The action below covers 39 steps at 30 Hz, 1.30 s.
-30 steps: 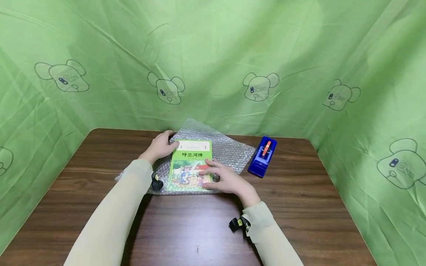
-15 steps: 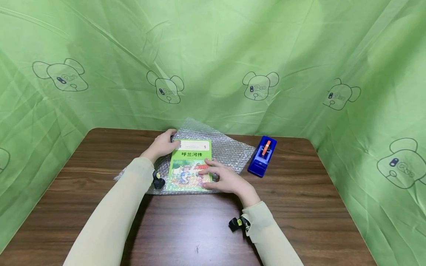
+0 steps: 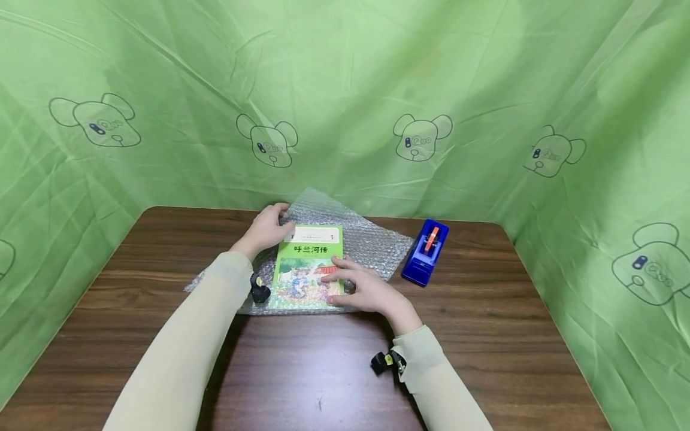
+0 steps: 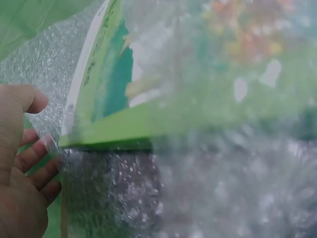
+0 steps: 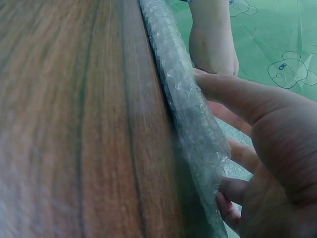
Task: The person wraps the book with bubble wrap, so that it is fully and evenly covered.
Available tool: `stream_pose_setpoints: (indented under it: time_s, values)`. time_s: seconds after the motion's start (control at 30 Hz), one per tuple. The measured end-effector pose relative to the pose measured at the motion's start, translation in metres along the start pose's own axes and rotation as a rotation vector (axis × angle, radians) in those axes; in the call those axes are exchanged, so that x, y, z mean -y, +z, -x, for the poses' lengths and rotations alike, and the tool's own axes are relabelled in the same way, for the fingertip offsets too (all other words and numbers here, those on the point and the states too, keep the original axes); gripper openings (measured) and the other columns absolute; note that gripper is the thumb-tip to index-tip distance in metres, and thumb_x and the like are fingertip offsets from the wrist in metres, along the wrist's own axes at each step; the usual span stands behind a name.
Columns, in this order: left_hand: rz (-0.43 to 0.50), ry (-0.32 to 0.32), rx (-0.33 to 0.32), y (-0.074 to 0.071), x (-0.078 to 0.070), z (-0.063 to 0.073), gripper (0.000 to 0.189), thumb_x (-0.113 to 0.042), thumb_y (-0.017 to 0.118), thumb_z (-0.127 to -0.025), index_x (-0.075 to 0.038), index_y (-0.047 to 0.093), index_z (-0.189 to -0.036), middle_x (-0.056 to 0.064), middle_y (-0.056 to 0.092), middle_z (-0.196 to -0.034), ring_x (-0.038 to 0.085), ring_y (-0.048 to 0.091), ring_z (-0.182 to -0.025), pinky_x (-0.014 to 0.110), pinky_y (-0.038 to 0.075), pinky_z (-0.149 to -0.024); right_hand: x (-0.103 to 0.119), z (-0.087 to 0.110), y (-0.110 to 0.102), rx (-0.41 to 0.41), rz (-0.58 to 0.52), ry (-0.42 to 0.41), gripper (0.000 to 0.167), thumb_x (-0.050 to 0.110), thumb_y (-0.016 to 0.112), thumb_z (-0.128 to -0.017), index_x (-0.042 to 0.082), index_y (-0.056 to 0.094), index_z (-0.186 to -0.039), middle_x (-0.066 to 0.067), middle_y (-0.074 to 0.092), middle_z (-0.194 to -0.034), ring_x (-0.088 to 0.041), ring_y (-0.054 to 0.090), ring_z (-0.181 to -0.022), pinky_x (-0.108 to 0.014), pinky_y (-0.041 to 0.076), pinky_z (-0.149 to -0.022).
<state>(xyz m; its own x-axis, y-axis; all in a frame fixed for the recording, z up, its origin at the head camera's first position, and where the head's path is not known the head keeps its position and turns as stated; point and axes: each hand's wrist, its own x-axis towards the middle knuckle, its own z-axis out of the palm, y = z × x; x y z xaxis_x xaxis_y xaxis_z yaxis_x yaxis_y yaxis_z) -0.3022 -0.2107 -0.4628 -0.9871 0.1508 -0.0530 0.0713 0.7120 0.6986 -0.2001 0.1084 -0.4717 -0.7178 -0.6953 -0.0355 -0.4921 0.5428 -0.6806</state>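
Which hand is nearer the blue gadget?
The right hand, at the book's lower right; the left hand, at its upper left corner, is farther from the blue gadget.

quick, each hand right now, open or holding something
Left hand: open, near the upper left corner of the book.
Right hand: open, resting on the bubble wrap over the book.

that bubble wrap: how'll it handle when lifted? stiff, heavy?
Likely floppy: the bubble wrap bends over the lower part of the book. Probably light for its spread, being thin, see-through sheet. May be somewhat slippery, given its shiny plastic surface.
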Motion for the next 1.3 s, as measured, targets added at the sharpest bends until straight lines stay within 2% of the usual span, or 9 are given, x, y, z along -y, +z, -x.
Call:
stream_pose_setpoints:
  time_s: [0.17,0.3,0.57,0.8,1.17,1.3]
  values:
    - [-0.016,0.057,0.001,0.000,-0.013,0.001,0.057,-0.029,0.063,-0.110,-0.008,0.049,-0.161,0.019,0.054,-0.141,0.037,0.054,-0.124,0.060,0.048,-0.106,0.001,0.001,-0.002,0.001,-0.004,0.000,0.051,0.045,0.082,-0.099,0.027,0.072,-0.145,-0.006,0.033,-0.178,-0.044,0.017,-0.166,-0.082,0.011,-0.124]
    - [-0.033,0.107,-0.012,0.001,-0.020,0.001,0.046,-0.028,0.065,-0.111,-0.011,0.059,-0.153,0.018,0.056,-0.135,0.036,0.055,-0.119,0.060,0.048,-0.102,0.002,0.001,-0.003,0.005,-0.006,0.005,0.051,0.045,0.081,-0.099,0.027,0.072,-0.146,-0.005,0.033,-0.178,-0.044,0.017,-0.166,-0.082,0.010,-0.124]
    - [-0.052,0.171,-0.075,0.005,-0.023,-0.001,0.023,-0.029,0.067,-0.111,-0.014,0.071,-0.127,0.011,0.065,-0.131,0.033,0.061,-0.125,0.057,0.049,-0.111,0.002,0.001,-0.003,-0.005,-0.009,0.012,0.049,0.045,0.080,-0.100,0.026,0.072,-0.144,-0.006,0.034,-0.178,-0.044,0.016,-0.166,-0.082,0.010,-0.124]
    - [-0.055,0.253,-0.097,0.006,-0.028,0.000,0.017,-0.026,0.062,-0.113,-0.014,0.072,-0.119,0.008,0.069,-0.122,0.029,0.064,-0.119,0.053,0.053,-0.108,0.003,0.002,-0.004,-0.002,-0.001,0.032,0.050,0.044,0.082,-0.098,0.027,0.073,-0.144,-0.004,0.034,-0.178,-0.043,0.017,-0.166,-0.080,0.011,-0.126]
    - [-0.147,0.379,-0.031,0.000,-0.028,0.018,0.015,-0.020,0.061,-0.112,-0.010,0.072,-0.113,0.007,0.075,-0.115,0.032,0.070,-0.122,0.056,0.055,-0.106,0.006,-0.001,-0.003,-0.010,-0.012,0.043,0.048,0.043,0.083,-0.097,0.026,0.074,-0.141,-0.005,0.036,-0.177,-0.044,0.020,-0.165,-0.080,0.013,-0.125]
    - [-0.202,0.430,0.005,0.001,-0.022,0.026,0.011,-0.015,0.064,-0.111,-0.009,0.072,-0.110,0.004,0.074,-0.111,0.029,0.070,-0.107,0.053,0.057,-0.094,0.006,-0.002,-0.002,-0.003,-0.009,0.043,0.049,0.043,0.083,-0.097,0.027,0.074,-0.142,-0.004,0.035,-0.177,-0.043,0.020,-0.166,-0.079,0.013,-0.126]
